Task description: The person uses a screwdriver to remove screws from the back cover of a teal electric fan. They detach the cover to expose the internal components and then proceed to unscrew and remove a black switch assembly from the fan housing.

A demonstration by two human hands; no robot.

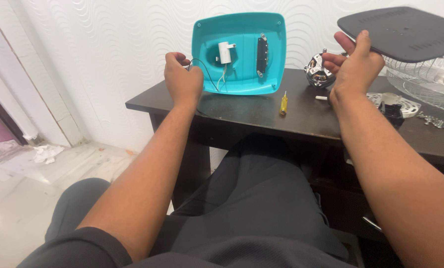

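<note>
A teal plastic housing (242, 52) stands on edge on the dark table, open side facing out, holding a white capacitor (225, 52) and trailing thin wires (205, 73). A shiny metal motor (319, 71) sits just right.

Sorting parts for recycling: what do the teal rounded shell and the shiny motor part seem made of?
The teal rounded shell looks like moulded plastic: even colour, soft sheen, rounded corners. The shiny motor part looks like bright metal, probably polished or plated, judging by its mirror-like glints.
</note>
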